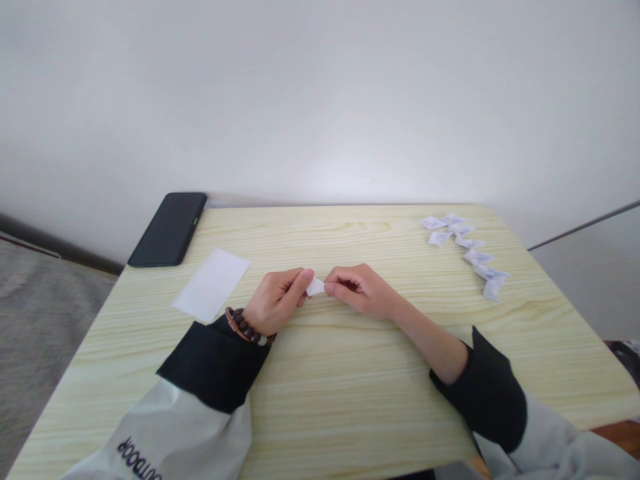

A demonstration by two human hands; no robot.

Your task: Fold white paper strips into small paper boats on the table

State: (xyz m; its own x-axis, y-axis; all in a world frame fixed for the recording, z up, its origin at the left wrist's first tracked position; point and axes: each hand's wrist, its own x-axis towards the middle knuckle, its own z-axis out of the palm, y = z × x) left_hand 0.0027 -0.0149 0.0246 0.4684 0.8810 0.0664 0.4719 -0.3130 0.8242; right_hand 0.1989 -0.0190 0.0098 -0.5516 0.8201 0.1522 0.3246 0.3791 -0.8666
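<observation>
A small folded piece of white paper (315, 287) is held between my two hands above the middle of the table. My left hand (281, 297) pinches its left part, with the thumb on top. My right hand (361, 288) grips its pointed right end between thumb and forefinger. Much of the paper is hidden by the fingers. Left of my left hand, a flat sheet of white paper (212, 285) lies on the table. Several small folded white paper pieces (470, 244) lie in a curved row at the right.
The pale wood-grain table (330, 393) stands against a white wall (320, 100). A dark phone (169, 229) lies at the back left corner of the table. Beyond the left edge is a grey surface (40, 333).
</observation>
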